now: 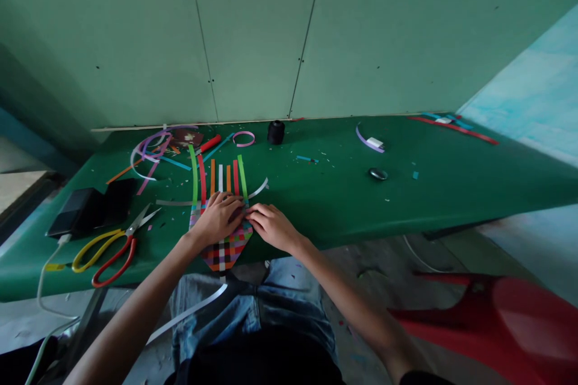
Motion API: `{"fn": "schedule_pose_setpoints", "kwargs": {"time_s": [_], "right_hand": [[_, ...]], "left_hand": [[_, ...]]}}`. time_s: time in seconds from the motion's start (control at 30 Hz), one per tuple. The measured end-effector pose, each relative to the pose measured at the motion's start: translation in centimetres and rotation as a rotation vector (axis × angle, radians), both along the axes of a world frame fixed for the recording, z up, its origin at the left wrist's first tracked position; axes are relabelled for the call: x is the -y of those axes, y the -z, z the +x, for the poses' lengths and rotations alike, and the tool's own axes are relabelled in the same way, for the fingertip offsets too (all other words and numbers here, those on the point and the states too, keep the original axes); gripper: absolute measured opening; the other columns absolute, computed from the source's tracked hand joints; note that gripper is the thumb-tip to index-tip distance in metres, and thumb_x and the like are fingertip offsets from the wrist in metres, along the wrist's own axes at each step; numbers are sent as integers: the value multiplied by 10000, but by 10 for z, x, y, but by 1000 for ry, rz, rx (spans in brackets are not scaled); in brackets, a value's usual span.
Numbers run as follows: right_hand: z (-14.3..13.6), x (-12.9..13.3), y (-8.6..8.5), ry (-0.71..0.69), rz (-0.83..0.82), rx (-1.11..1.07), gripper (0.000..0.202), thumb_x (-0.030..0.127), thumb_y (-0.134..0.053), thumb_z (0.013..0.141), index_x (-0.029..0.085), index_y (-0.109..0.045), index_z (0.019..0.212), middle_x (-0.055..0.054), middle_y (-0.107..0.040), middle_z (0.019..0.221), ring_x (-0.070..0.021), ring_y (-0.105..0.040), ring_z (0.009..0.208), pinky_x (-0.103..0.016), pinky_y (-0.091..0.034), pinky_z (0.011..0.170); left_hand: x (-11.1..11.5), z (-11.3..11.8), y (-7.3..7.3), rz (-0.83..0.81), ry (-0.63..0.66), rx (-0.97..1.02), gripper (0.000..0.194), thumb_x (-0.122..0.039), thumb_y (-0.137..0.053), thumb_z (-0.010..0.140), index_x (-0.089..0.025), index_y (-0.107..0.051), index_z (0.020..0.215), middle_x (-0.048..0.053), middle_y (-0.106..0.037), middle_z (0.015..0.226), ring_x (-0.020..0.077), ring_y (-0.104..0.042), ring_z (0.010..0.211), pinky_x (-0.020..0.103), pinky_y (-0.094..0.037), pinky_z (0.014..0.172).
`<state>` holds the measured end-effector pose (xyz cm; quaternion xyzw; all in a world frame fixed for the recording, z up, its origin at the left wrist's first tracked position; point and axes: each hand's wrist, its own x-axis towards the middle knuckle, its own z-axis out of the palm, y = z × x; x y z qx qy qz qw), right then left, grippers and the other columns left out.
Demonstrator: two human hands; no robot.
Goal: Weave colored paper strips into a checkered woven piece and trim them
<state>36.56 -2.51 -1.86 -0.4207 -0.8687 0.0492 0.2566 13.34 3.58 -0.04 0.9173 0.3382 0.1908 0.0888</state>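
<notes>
A woven piece of multicoloured flat strips [224, 252] lies at the table's front edge, its pointed end overhanging towards my lap. Loose ends of green, red, orange and white strips stand out from its far side, among them a green strip [242, 174]. My left hand [217, 216] rests on top of the weave, fingers stretched to the right. At the right edge, my right hand [273, 227] has its fingers pinched together on the weave; the fingertips are partly hidden. A white strip [259, 187] crosses beneath the hands and sticks out on both sides.
Scissors [129, 234] with yellow and red handles lie left, near a black device [76, 210] with a cable. Curled strips [151, 147], a red-handled tool [208, 144], a black spool [276, 132] and a dark oval object [378, 174] lie farther back. A red chair [510, 319] stands right.
</notes>
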Motion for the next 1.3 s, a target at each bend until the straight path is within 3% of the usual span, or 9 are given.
{"fn": "schedule_pose_setpoints", "kwargs": {"time_s": [0.3,0.63,0.8,1.0,1.17,1.3], "right_hand": [[-2,-1,1,1,10,29,176,180,-580,1055,221,-690,1186,-96,-689,1327,-260,-675,1127,-457,-534,988],[-1,-3,0,5,-60,-29,160,204,-562,1078,208,-646,1214,-94,-719,1235,-243,-680,1122,-424,-512,1001],[-2,-2,-2,-3,-43,15,135,197,-535,1083,197,-652,1151,-103,-697,1303,-251,-665,1095,-429,-505,962],[-2,-5,-3,-6,-70,26,133,185,-547,1076,196,-645,1165,-106,-718,1226,-251,-667,1074,-427,-508,964],[0,-11,-2,-51,-133,-75,257,170,-610,1045,222,-634,1296,-100,-697,1307,-253,-669,1198,-437,-518,1041],[1,-16,-2,-75,-168,-115,270,163,-621,1039,239,-672,1293,-83,-686,1364,-248,-663,1264,-430,-523,1084]], "left_hand": [[0,-2,3,-19,-27,-32,282,-391,-584,1014,-300,-671,1267,35,-646,1449,308,-507,1334,531,-363,1168],[-2,-1,8,-18,-29,-8,298,-409,-634,982,-294,-668,1255,32,-652,1434,319,-488,1353,529,-374,1154],[-2,0,4,1,-7,-22,283,-368,-640,957,-280,-668,1224,41,-663,1415,316,-510,1331,538,-373,1157],[1,4,-4,31,25,-47,281,-316,-624,931,-248,-658,1201,81,-665,1373,320,-535,1300,559,-328,1197],[2,3,-4,1,49,-33,337,-287,-565,956,-244,-625,1285,84,-652,1376,313,-529,1310,570,-282,1234],[-2,-1,-3,-36,44,-12,389,-244,-513,972,-251,-604,1349,77,-688,1318,320,-482,1381,604,-222,1262]]}}
